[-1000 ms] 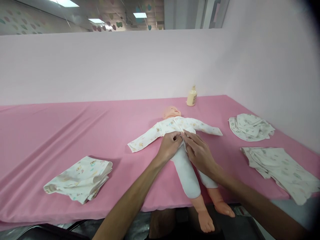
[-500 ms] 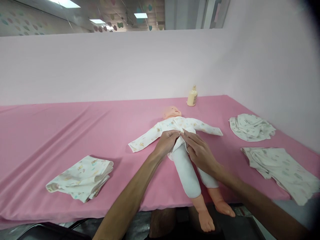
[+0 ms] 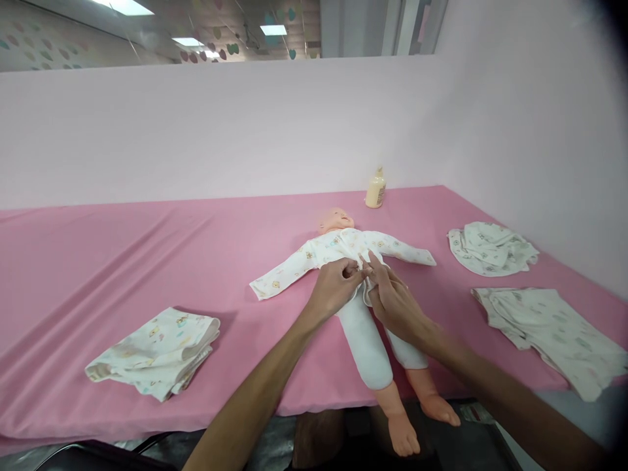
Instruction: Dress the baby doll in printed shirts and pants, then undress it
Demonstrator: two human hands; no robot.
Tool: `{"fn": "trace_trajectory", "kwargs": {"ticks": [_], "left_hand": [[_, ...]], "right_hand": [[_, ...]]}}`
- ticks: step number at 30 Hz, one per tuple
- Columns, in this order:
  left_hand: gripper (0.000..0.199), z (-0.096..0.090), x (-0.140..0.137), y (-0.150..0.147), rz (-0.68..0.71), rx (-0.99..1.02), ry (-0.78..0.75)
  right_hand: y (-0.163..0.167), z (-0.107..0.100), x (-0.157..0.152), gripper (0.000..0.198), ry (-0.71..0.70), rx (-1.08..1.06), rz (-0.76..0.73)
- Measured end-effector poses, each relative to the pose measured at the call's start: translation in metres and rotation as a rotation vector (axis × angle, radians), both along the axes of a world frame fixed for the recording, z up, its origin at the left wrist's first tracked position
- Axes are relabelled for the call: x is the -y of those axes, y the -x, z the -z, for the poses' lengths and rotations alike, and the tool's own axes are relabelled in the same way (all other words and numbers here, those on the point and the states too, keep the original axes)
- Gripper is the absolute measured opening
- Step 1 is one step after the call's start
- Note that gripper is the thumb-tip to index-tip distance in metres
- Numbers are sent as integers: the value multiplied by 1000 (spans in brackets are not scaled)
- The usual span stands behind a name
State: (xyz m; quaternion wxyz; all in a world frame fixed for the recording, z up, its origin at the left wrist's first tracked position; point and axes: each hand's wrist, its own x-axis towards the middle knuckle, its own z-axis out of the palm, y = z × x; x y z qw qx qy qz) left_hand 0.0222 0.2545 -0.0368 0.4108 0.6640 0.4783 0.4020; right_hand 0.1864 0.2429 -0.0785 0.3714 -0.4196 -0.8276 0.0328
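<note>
Doll (image 3: 364,337) x1, hands (image 3: 334,288) (image 3: 396,302) x2, cloth pcs (image 3: 154,353) (image 3: 492,249) (image 3: 554,333) x3

Left hand (image 3: 339,284), fingers curled, meets right hand (image 3: 396,297) at lower front of printed top (image 3: 333,247) on doll (image 3: 366,340); grip unclear. Head (image 3: 337,220) beyond hands, feet (image 3: 403,435) nearer. Upright bottle (image 3: 375,190) farther beyond. Folded cloth (image 3: 157,353) left of left hand; two printed cloths (image 3: 493,250) right of right hand.

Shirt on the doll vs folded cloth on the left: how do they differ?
The shirt is on the doll, sleeves spread; the cloth lies by itself, folded over. The left hand and right hand are at the shirt's front, while neither touches the cloth. Shirt and cloth share white fabric with small colored prints.
</note>
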Motion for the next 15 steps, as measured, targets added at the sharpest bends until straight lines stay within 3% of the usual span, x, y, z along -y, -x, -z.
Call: {"fn": "trace_trajectory", "kwargs": {"ticks": [9, 15], "left_hand": [[33, 2, 3, -4, -46, -219, -140], [28, 13, 5, -10, -96, -437, -334]], "right_hand": [[-4, 2, -1, 83, -52, 85, -9], [-2, 2, 1, 81, -71, 69, 8]]}}
